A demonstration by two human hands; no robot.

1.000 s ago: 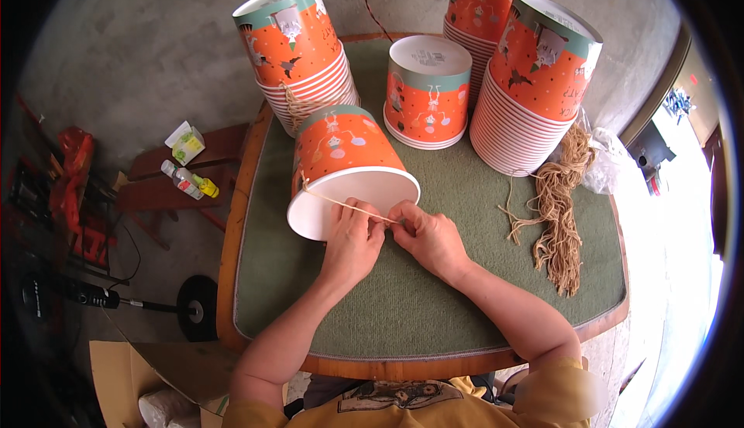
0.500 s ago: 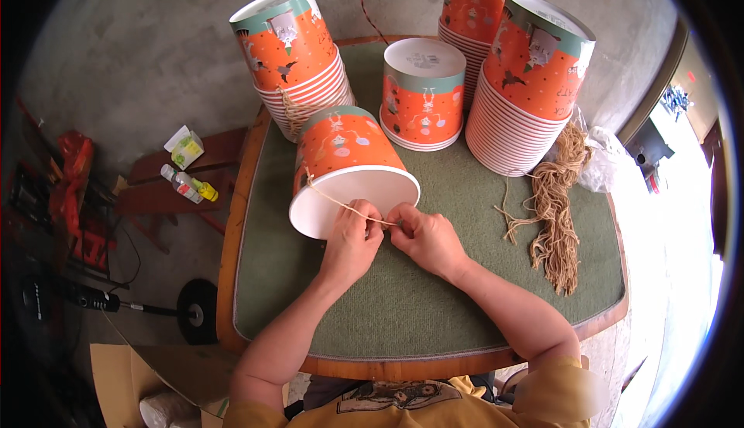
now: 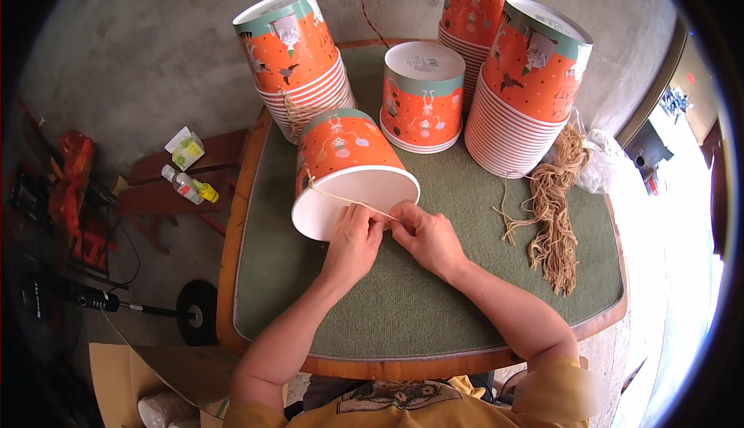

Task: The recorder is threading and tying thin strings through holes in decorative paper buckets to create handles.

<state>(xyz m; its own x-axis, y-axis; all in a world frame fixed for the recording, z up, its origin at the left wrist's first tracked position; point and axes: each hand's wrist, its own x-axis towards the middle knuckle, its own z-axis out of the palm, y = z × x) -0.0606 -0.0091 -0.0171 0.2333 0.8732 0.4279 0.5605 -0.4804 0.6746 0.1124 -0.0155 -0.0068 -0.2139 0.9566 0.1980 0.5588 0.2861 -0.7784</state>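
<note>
An orange paper bucket [image 3: 345, 143] with a green band lies tilted on the table, its white open mouth facing me. A thin tan cord [image 3: 335, 193] runs from the left side of its rim across the mouth to my fingers. My left hand [image 3: 356, 240] is closed on the cord in front of the mouth. Beside it, my right hand [image 3: 422, 236] pinches the cord near its end, fingertips almost touching the left ones. What the fingertips do with the cord is partly hidden.
Stacks of upturned buckets stand at the back left [image 3: 291, 48], middle [image 3: 424, 95] and right [image 3: 527, 95]. A bundle of tan cords [image 3: 556, 219] lies at the right, by a clear plastic bag [image 3: 603, 161]. A bench [image 3: 147, 192] with bottles stands left of the green-topped table [image 3: 372, 327].
Both hands keep their place at the bucket's mouth, with only slight finger movement on the cord. The whole view has shifted a little.
</note>
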